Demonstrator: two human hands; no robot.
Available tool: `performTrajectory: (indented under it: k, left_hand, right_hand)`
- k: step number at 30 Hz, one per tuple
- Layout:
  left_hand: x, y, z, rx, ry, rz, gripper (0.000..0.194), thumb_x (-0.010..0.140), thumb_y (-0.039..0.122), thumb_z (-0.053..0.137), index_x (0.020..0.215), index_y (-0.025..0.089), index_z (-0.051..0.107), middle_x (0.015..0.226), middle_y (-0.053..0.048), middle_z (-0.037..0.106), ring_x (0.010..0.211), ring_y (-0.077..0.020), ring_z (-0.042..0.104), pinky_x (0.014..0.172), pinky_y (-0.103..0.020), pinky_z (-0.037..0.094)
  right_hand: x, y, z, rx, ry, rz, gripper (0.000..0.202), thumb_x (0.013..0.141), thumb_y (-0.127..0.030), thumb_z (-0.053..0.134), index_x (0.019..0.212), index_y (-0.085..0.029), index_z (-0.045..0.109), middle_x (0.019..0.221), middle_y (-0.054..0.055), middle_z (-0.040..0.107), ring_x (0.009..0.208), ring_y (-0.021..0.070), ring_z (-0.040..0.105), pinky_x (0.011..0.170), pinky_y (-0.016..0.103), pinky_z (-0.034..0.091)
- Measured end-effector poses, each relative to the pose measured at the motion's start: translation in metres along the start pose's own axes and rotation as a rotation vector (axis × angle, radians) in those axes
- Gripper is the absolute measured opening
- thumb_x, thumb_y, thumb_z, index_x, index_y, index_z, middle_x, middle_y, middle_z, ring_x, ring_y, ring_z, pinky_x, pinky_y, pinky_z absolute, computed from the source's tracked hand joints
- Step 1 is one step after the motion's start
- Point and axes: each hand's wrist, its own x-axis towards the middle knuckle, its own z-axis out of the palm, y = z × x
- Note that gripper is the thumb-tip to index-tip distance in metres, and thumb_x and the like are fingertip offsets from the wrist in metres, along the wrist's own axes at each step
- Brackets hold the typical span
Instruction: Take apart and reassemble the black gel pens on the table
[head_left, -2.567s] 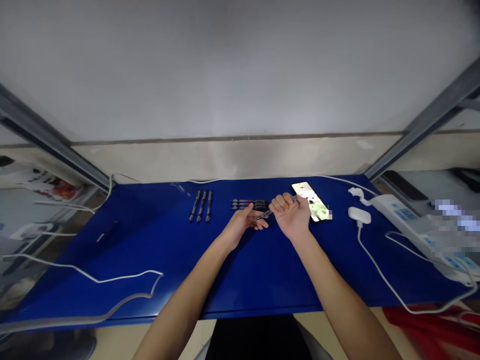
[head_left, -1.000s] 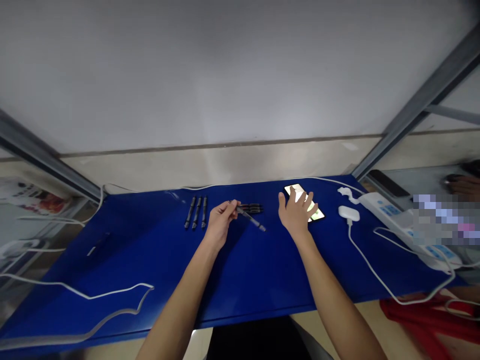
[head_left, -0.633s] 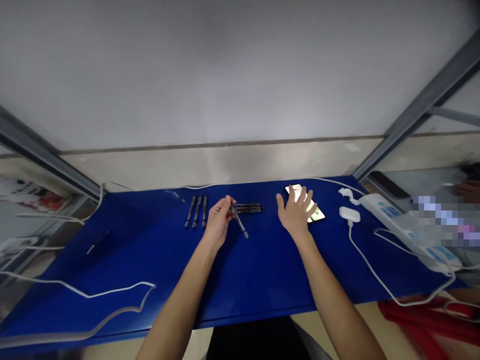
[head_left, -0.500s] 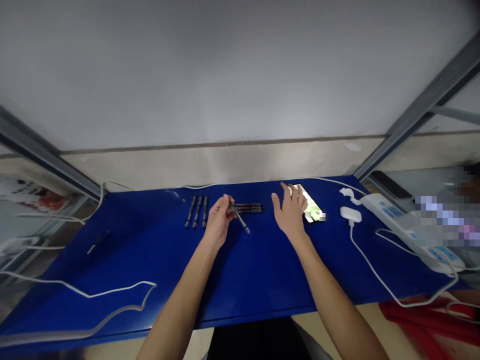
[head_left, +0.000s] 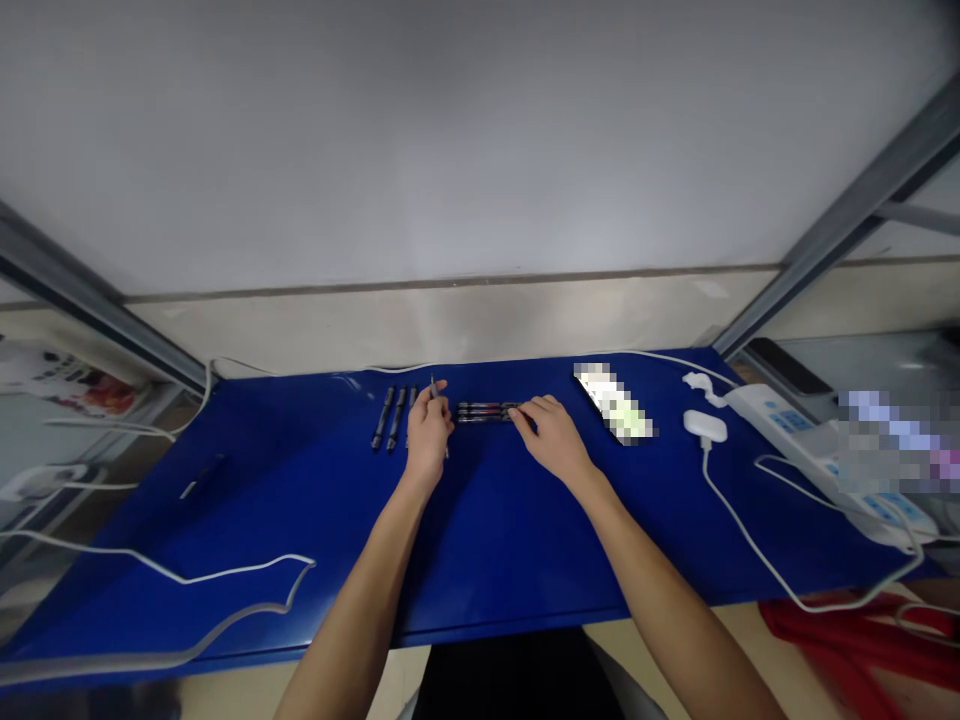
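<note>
My left hand point(head_left: 429, 432) is closed round a dark pen point(head_left: 433, 384) that stands nearly upright in the picture, its lower end showing below the fingers. Just left of it, dark pens point(head_left: 395, 418) lie side by side, pointing away from me, one partly covered by the hand. To its right, a stack of three pens point(head_left: 480, 412) lies crosswise, one with a reddish part. My right hand point(head_left: 546, 428) has thumb and fingertips pinched at the right ends of these crosswise pens, hiding those ends.
A phone point(head_left: 615, 403) lies right of my right hand. Farther right are a white charger point(head_left: 705, 427) with its cable and a white power strip point(head_left: 784, 420). Another dark pen point(head_left: 201, 477) lies on the left of the blue table point(head_left: 300, 480), near white cables point(head_left: 225, 576).
My left hand has moved slightly left and turned its pen more upright. My right hand has left the phone's edge, moved left and closed its fingers at the crosswise pens.
</note>
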Motion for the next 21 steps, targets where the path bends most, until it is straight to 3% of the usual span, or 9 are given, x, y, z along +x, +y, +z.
performTrajectory:
  k: [3, 5, 7, 10, 13, 16, 21]
  left_hand:
    - [0.009, -0.007, -0.007, 0.23, -0.04, 0.169, 0.028, 0.088, 0.022, 0.052, 0.114, 0.016, 0.059, 0.077, 0.0, 0.062, 0.056, -0.0071, 0.057, 0.055, -0.018, 0.047]
    - [0.012, -0.009, -0.013, 0.34, -0.016, 0.278, 0.039, 0.089, 0.025, 0.053, 0.128, 0.017, 0.054, 0.097, -0.005, 0.069, 0.069, -0.0106, 0.066, 0.067, -0.023, 0.053]
    - [0.013, -0.008, -0.018, 0.431, 0.044, 0.321, 0.047, 0.09, 0.033, 0.054, 0.134, 0.018, 0.051, 0.1, -0.006, 0.072, 0.073, -0.0134, 0.07, 0.072, -0.026, 0.055]
    - [0.012, -0.002, -0.025, 0.613, 0.168, 0.278, 0.043, 0.089, 0.047, 0.056, 0.118, 0.017, 0.064, 0.081, -0.004, 0.073, 0.07, -0.0175, 0.07, 0.071, -0.029, 0.053]
    - [0.012, 0.004, -0.03, 0.877, 0.285, 0.249, 0.034, 0.085, 0.052, 0.058, 0.093, 0.021, 0.071, 0.075, -0.004, 0.072, 0.077, -0.0223, 0.069, 0.073, -0.032, 0.05]
    - [0.013, 0.005, -0.034, 1.116, 0.315, 0.291, 0.026, 0.084, 0.046, 0.06, 0.082, 0.022, 0.07, 0.085, -0.006, 0.071, 0.091, -0.0263, 0.063, 0.081, -0.036, 0.046]
    - [0.01, 0.001, -0.036, 1.359, 0.368, 0.276, 0.021, 0.079, 0.041, 0.064, 0.082, 0.021, 0.07, 0.111, -0.011, 0.061, 0.107, -0.0322, 0.049, 0.087, -0.043, 0.041]
  right_hand:
    - [0.0, 0.002, -0.001, -0.002, 0.027, -0.002, 0.031, 0.101, -0.03, 0.042, 0.085, -0.019, 0.067, 0.075, 0.005, 0.063, 0.075, 0.0209, 0.056, 0.08, 0.036, 0.045]
    - [0.0, 0.002, -0.002, -0.004, 0.048, -0.005, 0.032, 0.101, -0.031, 0.042, 0.082, -0.019, 0.066, 0.074, 0.005, 0.062, 0.076, 0.021, 0.055, 0.079, 0.036, 0.045]
    - [0.0, 0.002, -0.003, -0.005, 0.066, -0.005, 0.034, 0.101, -0.032, 0.042, 0.078, -0.02, 0.064, 0.072, 0.005, 0.06, 0.076, 0.0212, 0.053, 0.078, 0.036, 0.045]
    - [0.0, 0.001, -0.003, 0.002, 0.07, -0.009, 0.035, 0.101, -0.033, 0.042, 0.075, -0.02, 0.062, 0.071, 0.005, 0.058, 0.076, 0.0211, 0.053, 0.077, 0.035, 0.045]
    - [0.0, 0.002, -0.003, 0.005, 0.063, -0.016, 0.035, 0.101, -0.033, 0.041, 0.075, -0.02, 0.061, 0.071, 0.005, 0.058, 0.075, 0.0208, 0.052, 0.077, 0.035, 0.044]
    - [0.001, 0.003, -0.003, -0.009, 0.066, -0.01, 0.035, 0.101, -0.032, 0.042, 0.074, -0.02, 0.06, 0.071, 0.005, 0.058, 0.075, 0.0207, 0.051, 0.077, 0.035, 0.043]
    - [0.002, 0.005, -0.004, -0.015, 0.073, 0.001, 0.035, 0.101, -0.032, 0.041, 0.074, -0.02, 0.06, 0.071, 0.005, 0.058, 0.075, 0.0207, 0.052, 0.077, 0.034, 0.043]
